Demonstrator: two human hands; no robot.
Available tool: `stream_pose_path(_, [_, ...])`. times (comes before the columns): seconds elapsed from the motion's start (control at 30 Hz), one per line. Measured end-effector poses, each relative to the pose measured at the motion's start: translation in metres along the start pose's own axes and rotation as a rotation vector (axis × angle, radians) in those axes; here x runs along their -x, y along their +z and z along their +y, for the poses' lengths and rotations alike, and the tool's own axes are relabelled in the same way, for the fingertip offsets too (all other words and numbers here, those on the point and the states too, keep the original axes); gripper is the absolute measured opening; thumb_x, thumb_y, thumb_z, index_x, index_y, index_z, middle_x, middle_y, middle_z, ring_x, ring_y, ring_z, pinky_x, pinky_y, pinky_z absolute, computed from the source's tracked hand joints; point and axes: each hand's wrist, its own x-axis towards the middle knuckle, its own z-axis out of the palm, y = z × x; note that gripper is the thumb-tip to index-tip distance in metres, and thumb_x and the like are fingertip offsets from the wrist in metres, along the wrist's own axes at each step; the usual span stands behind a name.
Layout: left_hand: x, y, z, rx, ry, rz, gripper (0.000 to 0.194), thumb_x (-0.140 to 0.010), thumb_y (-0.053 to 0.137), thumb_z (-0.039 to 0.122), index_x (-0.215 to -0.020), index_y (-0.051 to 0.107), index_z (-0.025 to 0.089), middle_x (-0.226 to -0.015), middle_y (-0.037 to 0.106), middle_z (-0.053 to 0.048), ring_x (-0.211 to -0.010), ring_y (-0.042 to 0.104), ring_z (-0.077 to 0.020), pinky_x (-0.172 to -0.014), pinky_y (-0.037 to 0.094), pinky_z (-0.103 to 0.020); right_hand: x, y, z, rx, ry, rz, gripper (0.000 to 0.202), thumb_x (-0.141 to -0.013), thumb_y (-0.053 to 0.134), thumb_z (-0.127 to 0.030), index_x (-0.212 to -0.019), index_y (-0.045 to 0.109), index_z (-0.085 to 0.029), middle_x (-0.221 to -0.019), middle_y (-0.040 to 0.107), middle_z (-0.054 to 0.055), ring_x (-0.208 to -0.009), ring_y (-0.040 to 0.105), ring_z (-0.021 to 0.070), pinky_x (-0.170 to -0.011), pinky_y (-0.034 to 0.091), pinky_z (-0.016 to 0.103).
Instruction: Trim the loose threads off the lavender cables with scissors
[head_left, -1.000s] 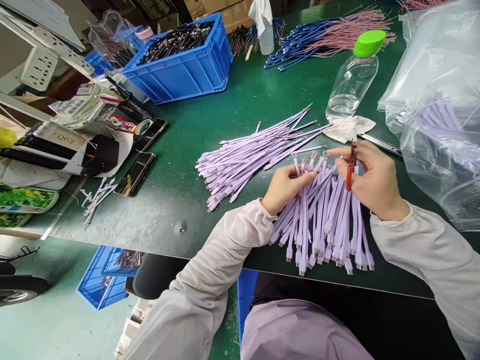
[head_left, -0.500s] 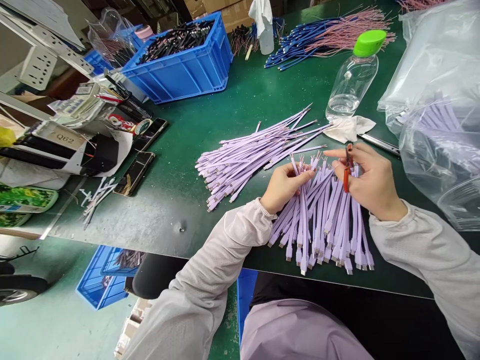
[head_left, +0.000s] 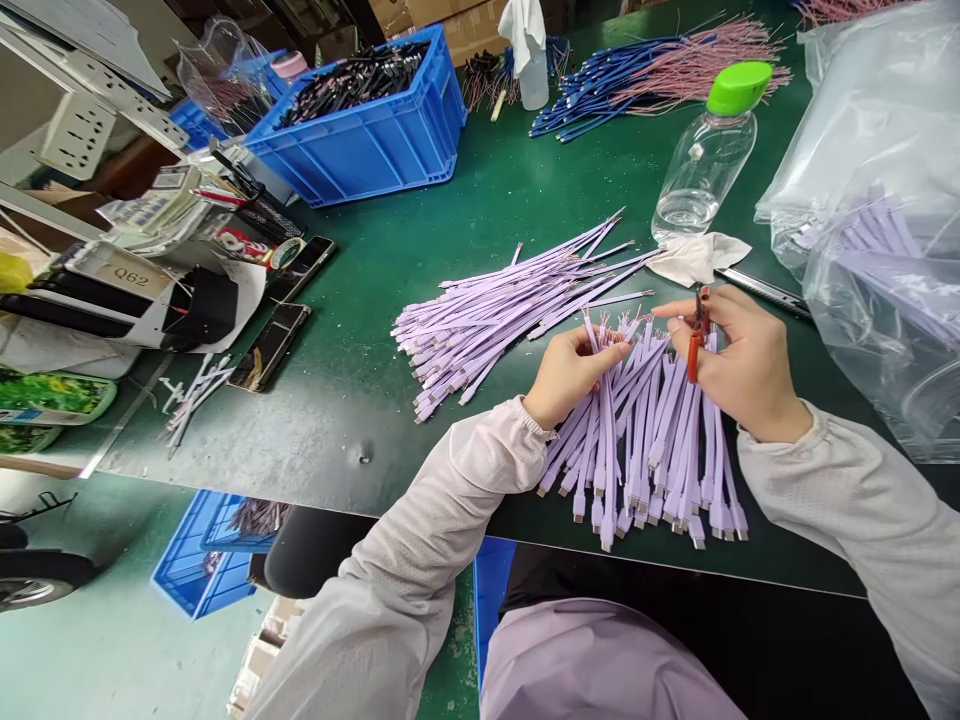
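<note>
Many short lilac flat USB cables lie fanned toward the table's near edge, connectors toward me and stripped wire ends away. My left hand pinches a lilac cable near its bare-wire end, over the left side of this bunch. In my right hand is a small pair of red-handled cutters, its tip pointing up and away. The right hand sits above the bunch's right side, index finger stretched toward the bare wires. Beyond my left hand lies a second pile of lilac cables.
A clear bottle with a green cap stands behind a white cloth. Plastic bags with lilac cables lie at right. A blue crate of black cables and blue-and-pink cables are at the back. Phones lie left.
My right hand and the cutters have shifted very slightly to the right. The plastic bag at the right has sagged a little. My left hand is almost unchanged.
</note>
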Motion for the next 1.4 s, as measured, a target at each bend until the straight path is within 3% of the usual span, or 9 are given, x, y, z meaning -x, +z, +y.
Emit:
stream_pose_path(0.3, [0.001,-0.001,-0.001,-0.018,-0.006,-0.005,0.023,-0.075,0.069,0.031,-0.088,0.066,0.013,-0.073,0.057,0.000,-0.054,0.042,-0.0052,-0.043,0.034,-0.017,-0.001,0.000,0.001,0.007,0.018,0.007,0.015,-0.079,0.057,-0.016,-0.086,0.070,-0.021,-0.079,0.058,0.003,-0.069,0.054,0.0154,-0.066,0.042,0.028])
stream_pose_path(0.43, [0.002,-0.001,0.005,0.008,-0.030,-0.036,0.020,-0.079,0.066,0.028,-0.090,0.063,0.012,-0.077,0.060,-0.003,-0.061,0.053,-0.0076,-0.043,0.033,-0.016,0.000,0.000,0.002,-0.018,0.071,-0.007,0.014,-0.082,0.057,-0.023,-0.090,0.068,-0.026,-0.082,0.058,0.003,-0.072,0.054,0.0185,-0.070,0.043,0.032])
stream_pose_path(0.53, [0.004,-0.001,0.010,0.048,-0.052,-0.092,0.021,-0.082,0.063,0.031,-0.091,0.060,0.012,-0.082,0.063,-0.005,-0.067,0.059,-0.0096,-0.045,0.032,-0.016,0.000,0.000,0.002,-0.082,0.164,-0.039,0.017,-0.082,0.059,-0.028,-0.096,0.069,-0.026,-0.081,0.058,0.002,-0.070,0.053,0.0176,-0.068,0.042,0.033])
stream_pose_path(0.7, [0.003,-0.002,0.007,0.116,-0.023,-0.137,0.026,-0.079,0.068,0.036,-0.086,0.060,0.012,-0.076,0.061,-0.002,-0.061,0.054,-0.0069,-0.058,0.042,-0.020,-0.002,0.001,0.001,-0.410,0.418,-0.231,0.024,-0.078,0.066,-0.038,-0.097,0.071,-0.024,-0.072,0.060,-0.001,-0.059,0.049,0.0133,-0.058,0.041,0.030])
stream_pose_path(0.8, [0.001,-0.003,0.004,0.119,0.033,-0.193,0.031,-0.073,0.072,0.040,-0.081,0.061,0.012,-0.073,0.059,-0.001,-0.060,0.053,-0.0073,-0.063,0.044,-0.023,-0.004,0.002,-0.002,-0.509,0.421,-0.215,0.017,-0.075,0.070,-0.037,-0.084,0.069,-0.022,-0.082,0.064,0.001,-0.072,0.055,0.0154,-0.068,0.044,0.031])
stream_pose_path(0.93, [0.002,-0.003,0.006,0.031,0.030,-0.158,0.029,-0.071,0.074,0.038,-0.080,0.064,0.012,-0.068,0.060,-0.001,-0.062,0.053,-0.0089,-0.064,0.042,-0.023,-0.005,0.003,-0.007,-0.499,0.436,-0.183,0.016,-0.072,0.072,-0.033,-0.077,0.065,-0.019,-0.076,0.060,0.000,-0.070,0.052,0.0132,-0.067,0.043,0.028])
stream_pose_path(1.1, [0.006,-0.002,0.011,-0.075,0.043,-0.158,0.026,-0.077,0.068,0.037,-0.077,0.068,0.012,-0.065,0.061,-0.001,-0.061,0.052,-0.0094,-0.060,0.040,-0.023,-0.004,0.003,-0.012,-0.472,0.418,-0.174,0.016,-0.073,0.070,-0.030,-0.083,0.067,-0.018,-0.080,0.060,0.001,-0.072,0.052,0.0130,-0.066,0.042,0.027])
stream_pose_path(1.23, [0.005,-0.002,0.010,-0.023,0.022,-0.155,0.024,-0.076,0.069,0.035,-0.081,0.067,0.011,-0.064,0.060,-0.001,-0.060,0.051,-0.0091,-0.058,0.038,-0.022,-0.004,0.003,-0.008,-0.485,0.409,-0.167,0.016,-0.074,0.071,-0.032,-0.084,0.069,-0.019,-0.079,0.061,0.000,-0.072,0.053,0.0134,-0.069,0.044,0.029])
stream_pose_path(1.4, [0.003,-0.005,0.010,0.124,-0.073,-0.167,0.025,-0.075,0.071,0.035,-0.087,0.065,0.014,-0.061,0.056,0.001,-0.055,0.047,-0.0076,-0.053,0.034,-0.021,-0.003,0.005,0.002,-0.661,0.498,-0.302,0.026,-0.076,0.071,-0.036,-0.100,0.071,-0.024,-0.089,0.064,0.000,-0.077,0.056,0.0136,-0.074,0.046,0.030])
